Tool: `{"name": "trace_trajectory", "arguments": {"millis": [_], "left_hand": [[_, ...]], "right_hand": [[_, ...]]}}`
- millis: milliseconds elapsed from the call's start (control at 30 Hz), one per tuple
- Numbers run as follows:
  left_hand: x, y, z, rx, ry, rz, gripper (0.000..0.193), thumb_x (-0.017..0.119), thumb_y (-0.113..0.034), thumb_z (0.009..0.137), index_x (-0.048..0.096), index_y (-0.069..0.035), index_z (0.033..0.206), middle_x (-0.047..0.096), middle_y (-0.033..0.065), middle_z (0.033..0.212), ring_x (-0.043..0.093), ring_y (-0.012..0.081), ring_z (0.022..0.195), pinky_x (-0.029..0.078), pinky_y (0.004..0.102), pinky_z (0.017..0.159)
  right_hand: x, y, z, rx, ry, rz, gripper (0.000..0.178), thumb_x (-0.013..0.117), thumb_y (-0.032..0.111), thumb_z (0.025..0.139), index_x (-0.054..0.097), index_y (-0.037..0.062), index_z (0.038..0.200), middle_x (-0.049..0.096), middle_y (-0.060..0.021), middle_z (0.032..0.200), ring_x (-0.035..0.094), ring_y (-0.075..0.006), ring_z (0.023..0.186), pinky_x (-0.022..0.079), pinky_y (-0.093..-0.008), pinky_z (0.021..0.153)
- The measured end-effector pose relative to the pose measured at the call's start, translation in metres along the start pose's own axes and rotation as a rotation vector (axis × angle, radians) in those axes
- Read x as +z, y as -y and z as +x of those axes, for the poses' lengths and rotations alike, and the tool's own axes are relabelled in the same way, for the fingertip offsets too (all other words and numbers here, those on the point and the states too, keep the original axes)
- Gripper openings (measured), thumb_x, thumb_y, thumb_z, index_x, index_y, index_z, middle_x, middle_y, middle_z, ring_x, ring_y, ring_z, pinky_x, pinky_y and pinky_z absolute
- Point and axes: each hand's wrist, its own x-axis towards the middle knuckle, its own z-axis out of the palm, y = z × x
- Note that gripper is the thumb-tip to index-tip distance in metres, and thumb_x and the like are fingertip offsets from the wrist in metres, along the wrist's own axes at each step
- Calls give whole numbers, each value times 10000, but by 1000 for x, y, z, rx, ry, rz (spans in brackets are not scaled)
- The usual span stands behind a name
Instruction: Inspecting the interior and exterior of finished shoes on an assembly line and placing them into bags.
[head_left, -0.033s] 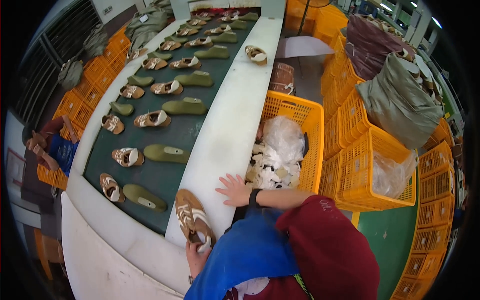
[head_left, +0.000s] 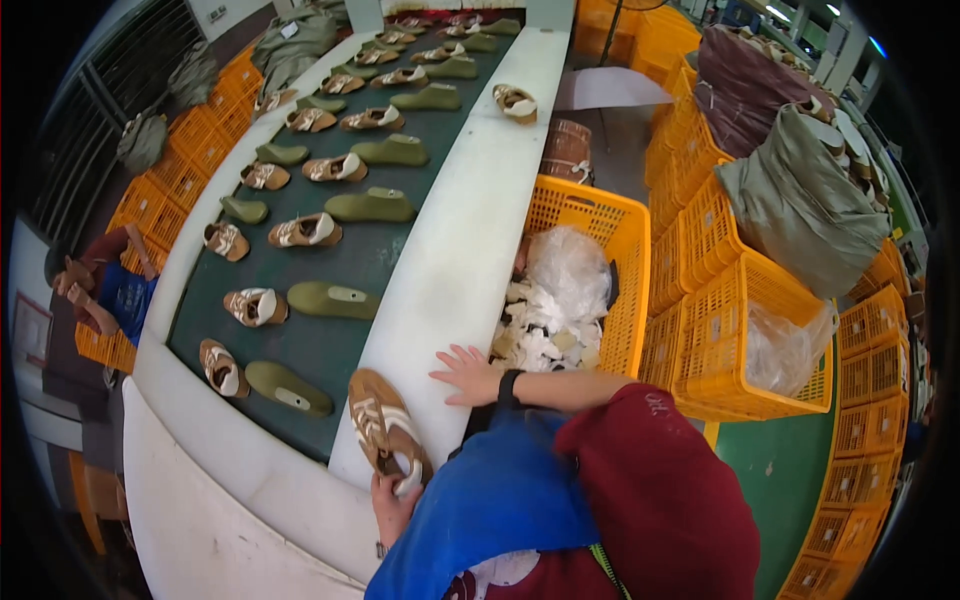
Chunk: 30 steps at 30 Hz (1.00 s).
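My left hand (head_left: pixel 394 508) grips the heel end of a brown sneaker (head_left: pixel 377 415) with white stripes, which lies on the white ledge (head_left: pixel 430 260) beside the belt, toe pointing away from me. Fingers spread, my right hand (head_left: pixel 467 377) rests flat on the same ledge, to the right of the sneaker, holding nothing. On the dark green belt (head_left: pixel 270 370) stand several similar shoes, among them one brown shoe (head_left: pixel 222 368) near the front, next to a green shoe last (head_left: pixel 290 388). Another brown shoe (head_left: pixel 514 103) sits farther up the ledge.
Right of the ledge, a yellow crate (head_left: pixel 622 290) holds white scraps and clear plastic. Stacked yellow crates (head_left: pixel 700 340) stand beyond, with a grey-green sack (head_left: pixel 800 205) of shoes on top. Across the belt at left sits another person (head_left: pixel 120 300), near more yellow crates (head_left: pixel 150 215).
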Motion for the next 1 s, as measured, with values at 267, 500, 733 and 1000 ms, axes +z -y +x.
{"name": "trace_trajectory", "arguments": {"millis": [267, 500, 733, 1000], "left_hand": [[33, -70, 104, -66, 471, -274, 405, 662, -58, 746, 507, -3, 1116, 525, 129, 1124, 531, 245, 1053, 486, 314, 833], [29, -49, 151, -135, 450, -223, 447, 644, -193, 780, 496, -45, 1176, 549, 147, 1143, 530, 277, 1069, 469, 339, 837], [11, -3, 110, -363, 273, 76, 385, 644, -198, 770, 542, -27, 1100, 590, 153, 1055, 597, 259, 930, 499, 324, 737], [1, 80, -2, -385, 210, 394, 348, 668, -167, 739, 571, 11, 1022, 598, 181, 966, 603, 270, 859, 498, 344, 753]], "right_hand": [[-44, -12, -5, -264, 35, 373, 531, 665, 439, 693, 528, 89, 1069, 337, -267, 1268, 539, -406, 910, 441, -381, 821], [-121, -136, 18, -94, -173, 299, 251, 653, 253, 654, 543, 52, 757, 502, -136, 971, 557, -323, 801, 462, -391, 711], [-199, -308, 57, 189, -380, 115, 253, 618, 222, 605, 595, 24, 762, 535, -156, 848, 556, -334, 802, 467, -383, 726], [-304, -440, 155, 523, -366, 115, 330, 568, 237, 751, 578, 48, 1021, 593, -167, 1011, 561, -330, 961, 456, -376, 810]]}}
